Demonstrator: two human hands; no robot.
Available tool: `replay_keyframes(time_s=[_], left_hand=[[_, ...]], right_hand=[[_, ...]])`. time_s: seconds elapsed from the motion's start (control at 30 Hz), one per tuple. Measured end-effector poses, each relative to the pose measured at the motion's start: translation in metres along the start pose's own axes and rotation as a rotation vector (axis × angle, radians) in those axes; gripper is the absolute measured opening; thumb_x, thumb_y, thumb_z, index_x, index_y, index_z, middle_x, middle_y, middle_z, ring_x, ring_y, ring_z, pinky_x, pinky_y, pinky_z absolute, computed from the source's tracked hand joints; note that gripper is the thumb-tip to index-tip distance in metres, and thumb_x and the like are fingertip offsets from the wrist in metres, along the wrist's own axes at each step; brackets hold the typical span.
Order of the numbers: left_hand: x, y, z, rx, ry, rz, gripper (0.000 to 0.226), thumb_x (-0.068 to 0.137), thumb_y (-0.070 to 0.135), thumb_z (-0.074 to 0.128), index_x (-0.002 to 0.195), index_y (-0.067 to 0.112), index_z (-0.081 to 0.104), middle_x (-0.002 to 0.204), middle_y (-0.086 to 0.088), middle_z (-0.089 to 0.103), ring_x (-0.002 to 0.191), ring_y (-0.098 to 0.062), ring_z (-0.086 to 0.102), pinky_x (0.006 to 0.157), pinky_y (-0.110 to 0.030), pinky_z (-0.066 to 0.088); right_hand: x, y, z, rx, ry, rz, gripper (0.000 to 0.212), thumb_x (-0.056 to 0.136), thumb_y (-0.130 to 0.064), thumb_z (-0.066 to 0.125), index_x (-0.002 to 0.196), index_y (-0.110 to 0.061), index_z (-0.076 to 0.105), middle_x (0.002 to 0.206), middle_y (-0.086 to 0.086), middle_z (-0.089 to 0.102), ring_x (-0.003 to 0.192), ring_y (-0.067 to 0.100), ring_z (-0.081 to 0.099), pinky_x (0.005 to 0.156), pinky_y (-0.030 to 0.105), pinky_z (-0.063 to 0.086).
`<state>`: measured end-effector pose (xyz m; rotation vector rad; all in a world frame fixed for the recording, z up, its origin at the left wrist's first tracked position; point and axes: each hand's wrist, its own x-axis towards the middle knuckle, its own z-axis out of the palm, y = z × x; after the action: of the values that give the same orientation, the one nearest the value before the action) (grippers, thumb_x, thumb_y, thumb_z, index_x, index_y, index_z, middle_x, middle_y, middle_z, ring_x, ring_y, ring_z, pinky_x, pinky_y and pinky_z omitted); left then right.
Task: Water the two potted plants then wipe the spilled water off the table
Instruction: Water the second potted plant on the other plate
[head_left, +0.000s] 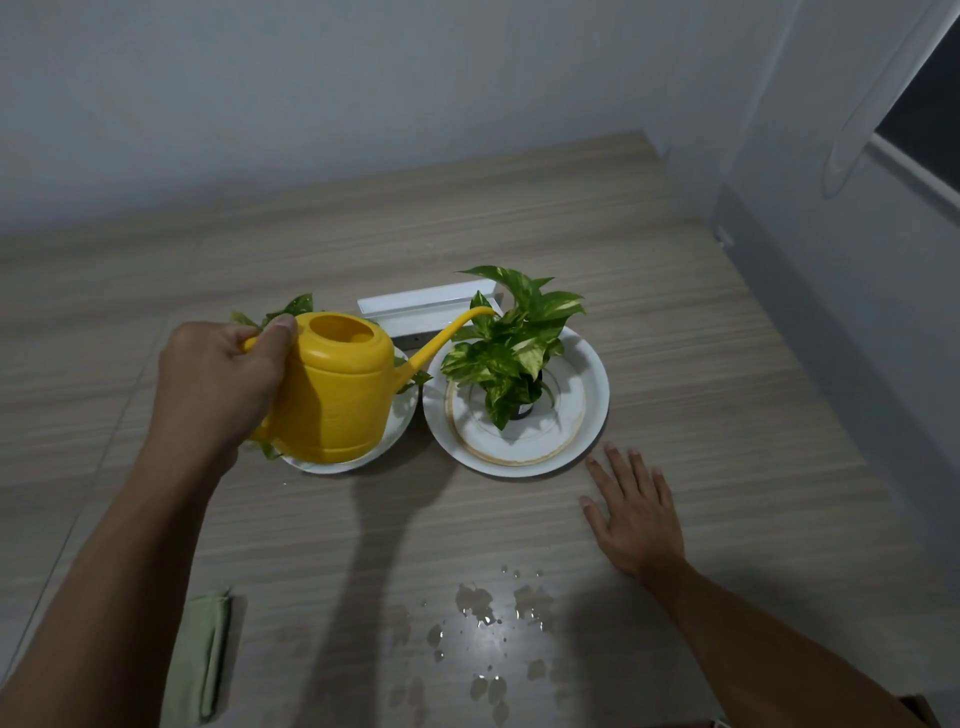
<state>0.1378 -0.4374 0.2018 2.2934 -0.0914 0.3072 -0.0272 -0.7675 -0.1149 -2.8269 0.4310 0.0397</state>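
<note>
My left hand (218, 384) grips the handle of a yellow watering can (337, 389), held above the left white saucer (400, 421). The left plant (291, 309) is mostly hidden behind the can; only a few leaves show. The can's spout tip (485, 312) reaches over the right potted plant (511, 348), which stands in a white saucer (592, 410). My right hand (631, 512) lies flat and open on the wooden table (701, 364), just right of that saucer. Spilled water (483, 623) dots the table near the front edge. A folded green cloth (202, 654) lies at the front left.
A white rectangular tray (415, 306) sits behind the two saucers. A grey wall runs along the back, and a window with a white curtain (857, 130) is at the right. The table's right edge runs diagonally past my right hand.
</note>
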Motion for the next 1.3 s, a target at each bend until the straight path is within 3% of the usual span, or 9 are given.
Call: replay_keyframes(time_s=[0.13,0.27,0.33,0.5,0.63,0.77,1.0,1.2,1.3], left_hand=[[0.003,-0.005,-0.004,0.039,0.006,0.004,0.059,0.082,0.055,0.059,0.068,-0.001,0.065,0.059,-0.034,0.054,0.055,-0.052,0.054,0.054,-0.056,0.049],[0.002,-0.008,-0.010,0.044,0.020,0.001,0.040,0.082,0.054,0.061,0.057,0.023,0.060,0.048,-0.014,0.052,0.047,-0.033,0.050,0.053,-0.042,0.044],[0.000,-0.009,-0.012,0.040,0.015,-0.021,0.038,0.079,0.055,0.060,0.057,0.024,0.061,0.052,-0.014,0.054,0.049,-0.031,0.050,0.055,-0.045,0.047],[-0.005,-0.003,-0.014,0.062,-0.014,0.005,0.046,0.080,0.056,0.060,0.057,0.016,0.062,0.057,-0.026,0.055,0.049,-0.033,0.051,0.053,-0.048,0.048],[-0.008,0.002,-0.012,0.041,-0.044,0.021,0.045,0.088,0.047,0.064,0.060,0.012,0.063,0.051,-0.019,0.050,0.049,-0.029,0.047,0.052,-0.037,0.041],[-0.008,0.014,-0.008,0.052,-0.063,0.011,0.059,0.083,0.053,0.059,0.066,-0.004,0.063,0.063,-0.036,0.053,0.052,-0.030,0.047,0.055,-0.052,0.047],[-0.001,0.017,-0.004,0.057,-0.041,0.038,0.043,0.085,0.049,0.059,0.056,0.017,0.061,0.046,-0.012,0.046,0.047,-0.027,0.045,0.056,-0.036,0.040],[0.005,0.019,-0.010,0.116,-0.036,0.038,0.061,0.081,0.054,0.056,0.063,-0.005,0.060,0.049,-0.014,0.040,0.048,-0.030,0.042,0.054,-0.044,0.044],[0.007,0.019,-0.013,0.143,-0.033,0.040,0.061,0.080,0.055,0.056,0.072,-0.004,0.067,0.060,-0.025,0.058,0.059,-0.039,0.057,0.060,-0.046,0.050]], right_hand=[[0.000,0.002,0.004,-0.015,0.001,0.000,0.062,0.097,-0.055,0.038,0.153,-0.035,0.024,0.165,-0.005,0.014,0.152,0.021,0.004,0.122,0.048,0.008],[0.001,0.003,0.006,-0.015,0.023,-0.006,0.062,0.095,-0.056,0.035,0.153,-0.034,0.027,0.164,-0.004,0.017,0.152,0.022,0.009,0.121,0.049,0.012],[0.001,0.003,0.008,-0.017,0.020,-0.007,0.062,0.095,-0.057,0.033,0.153,-0.034,0.027,0.164,-0.004,0.016,0.152,0.022,0.008,0.121,0.049,0.011],[0.001,0.004,0.009,-0.017,0.024,-0.010,0.061,0.096,-0.054,0.039,0.153,-0.034,0.027,0.164,-0.004,0.016,0.152,0.022,0.007,0.121,0.050,0.010],[0.000,0.003,0.007,-0.025,0.031,-0.009,0.062,0.096,-0.055,0.037,0.153,-0.033,0.028,0.164,-0.003,0.018,0.152,0.023,0.009,0.121,0.050,0.011],[-0.001,0.003,0.007,-0.020,0.038,-0.015,0.062,0.096,-0.055,0.037,0.153,-0.033,0.029,0.164,-0.003,0.018,0.152,0.023,0.011,0.121,0.051,0.013],[0.000,0.004,0.007,-0.025,0.028,-0.010,0.063,0.095,-0.059,0.029,0.153,-0.035,0.026,0.164,-0.005,0.015,0.152,0.021,0.007,0.121,0.049,0.010],[0.000,0.003,0.006,-0.019,0.022,-0.014,0.063,0.095,-0.058,0.028,0.153,-0.035,0.023,0.165,-0.006,0.013,0.152,0.020,0.004,0.122,0.049,0.009],[-0.001,0.002,0.004,-0.013,0.036,-0.012,0.063,0.095,-0.058,0.029,0.153,-0.034,0.027,0.164,-0.004,0.017,0.152,0.021,0.008,0.121,0.049,0.012]])
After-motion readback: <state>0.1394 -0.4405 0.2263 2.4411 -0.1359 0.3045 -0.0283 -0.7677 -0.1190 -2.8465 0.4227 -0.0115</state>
